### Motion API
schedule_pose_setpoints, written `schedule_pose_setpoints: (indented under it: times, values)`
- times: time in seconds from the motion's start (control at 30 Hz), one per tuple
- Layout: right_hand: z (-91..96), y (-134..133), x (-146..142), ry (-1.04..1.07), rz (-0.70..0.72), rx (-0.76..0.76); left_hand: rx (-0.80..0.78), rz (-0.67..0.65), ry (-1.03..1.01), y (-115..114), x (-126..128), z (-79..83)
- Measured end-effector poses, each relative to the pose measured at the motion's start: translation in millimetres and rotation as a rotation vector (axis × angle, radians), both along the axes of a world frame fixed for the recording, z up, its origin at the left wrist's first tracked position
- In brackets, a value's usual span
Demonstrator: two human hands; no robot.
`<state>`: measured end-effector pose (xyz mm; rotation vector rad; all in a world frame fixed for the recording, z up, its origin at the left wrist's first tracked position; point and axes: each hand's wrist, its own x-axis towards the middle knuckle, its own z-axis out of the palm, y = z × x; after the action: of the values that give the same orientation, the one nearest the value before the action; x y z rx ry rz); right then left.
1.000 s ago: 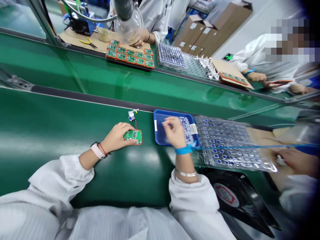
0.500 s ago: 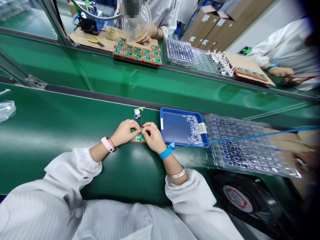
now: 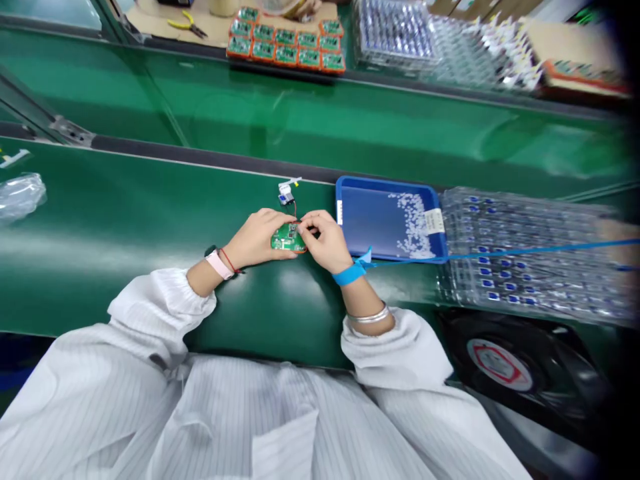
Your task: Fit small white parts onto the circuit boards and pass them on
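A green circuit board (image 3: 286, 239) with an orange edge is gripped along its left side by my left hand (image 3: 257, 238), thumb at the near edge and fingers at the far edge. My right hand (image 3: 326, 241) is pinched at the board's upper right corner; what its fingertips hold there is hidden. From the far edge of the board a thin dark red wire (image 3: 295, 209) runs to a small servo motor (image 3: 286, 195), blue and white with a white arm, lying on the green bench just beyond.
To the right stands a blue tray (image 3: 370, 220) holding many tiny white pieces. Beside it are clear plastic trays (image 3: 530, 260) of small blue-ended parts, crossed by a blue cord (image 3: 500, 253). A black fan (image 3: 505, 363) sits near right. Orange-edged boards (image 3: 285, 47) line the far shelf.
My left hand has gone from pinching with the fingertips at the board's far edge to gripping its left side. More of the board shows. The whole view has tilted downward.
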<state>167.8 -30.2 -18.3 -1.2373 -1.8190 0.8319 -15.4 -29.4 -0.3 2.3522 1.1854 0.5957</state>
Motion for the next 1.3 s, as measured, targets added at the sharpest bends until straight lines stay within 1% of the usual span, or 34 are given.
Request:
schedule_pose_setpoints:
  times: [0.07,0.13,0.2,0.27,0.3,0.33,0.37,0.4,0.47,0.53,0.57,0.6,0.63,0.7,0.77,0.8,0.87,0.93,1.0,1.07,1.2,1.3]
  values:
    - [6.9,-4,2,0.018,-0.013,0.059,0.018,-0.051,0.075,-7,-4,0.1]
    - [16.0,-6,5,0.014,-0.035,0.118,0.000,-0.027,0.081,-11,-7,1.7]
    - [24.3,-5,11,0.001,-0.084,0.175,-0.094,0.026,-0.027,-6,-7,5.2]
    - [28.6,0,23,-0.004,-0.174,0.226,-0.260,0.088,-0.260,10,-8,11.2]
    - [28.5,5,32,-0.005,-0.231,0.246,-0.335,0.125,-0.404,24,-9,15.3]
    - [27.0,10,41,-0.007,-0.291,0.258,-0.377,0.169,-0.545,41,-12,20.0]
    - [24.0,15,52,-0.009,-0.350,0.263,-0.373,0.221,-0.669,60,-16,25.0]
    - [20.1,21,63,-0.012,-0.403,0.259,-0.325,0.282,-0.767,82,-21,30.0]
    - [11.0,32,85,-0.029,-0.492,0.246,-0.138,0.425,-0.866,126,-34,37.7]
    - [3.7,40,106,-0.070,-0.558,0.246,0.051,0.577,-0.853,162,-48,38.7]
    - [1.6,42,116,-0.108,-0.588,0.256,0.127,0.636,-0.802,176,-54,35.9]
    - [0.7,44,125,-0.162,-0.625,0.273,0.185,0.688,-0.720,186,-61,30.9]
    - [0.9,44,134,-0.229,-0.675,0.290,0.202,0.721,-0.604,193,-68,24.3]
    - [3.4,41,149,-0.383,-0.797,0.299,0.192,0.741,-0.339,199,-82,9.0]
    - [6.9,36,160,-0.514,-0.904,0.261,0.180,0.745,-0.152,199,-97,-3.8]
    - [8.2,34,164,-0.558,-0.931,0.229,0.176,0.754,-0.086,198,-105,-8.0]
    - [9.0,31,168,-0.608,-0.932,0.163,0.180,0.772,-0.006,197,-117,-11.8]
    - [7.7,31,167,-0.633,-0.904,0.115,0.220,0.808,0.027,196,-124,-11.2]
    - [5.6,31,164,-0.654,-0.866,0.086,0.288,0.837,0.036,195,-124,-9.2]
    - [4.5,32,159,-0.679,-0.825,0.066,0.348,0.829,0.034,193,-119,-7.6]
    - [6.9,34,153,-0.733,-0.744,0.005,0.396,0.754,0.042,188,-101,-8.1]
    - [9.6,34,151,-0.773,-0.710,-0.039,0.414,0.672,0.064,182,-85,-8.7]
